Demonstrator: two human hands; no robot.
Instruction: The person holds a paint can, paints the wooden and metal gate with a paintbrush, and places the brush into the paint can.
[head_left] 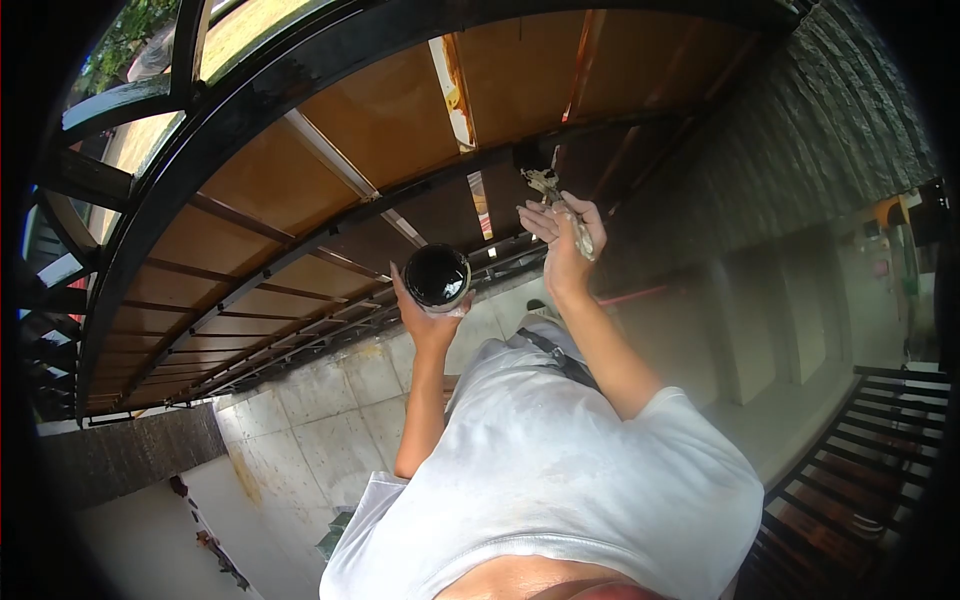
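Note:
My left hand (425,318) is wrapped round a small round container of glossy black paint (437,275), its open top facing me. In my right hand (566,250) is a paintbrush (545,183), its handle and metal part crusted with pale dried paint. The fingers of that hand are closed on the handle, some of them stretched out along it. The dark bristle end is close to a black bar of the metal gate (400,195); whether it touches cannot be made out.
Brown panels (370,85) with bright gaps between them fill the gate's frame. Pale floor tiles (330,405) lie below. A black slatted rack or railing (850,470) stands at the lower right, and a dark ridged surface (800,130) rises at the upper right.

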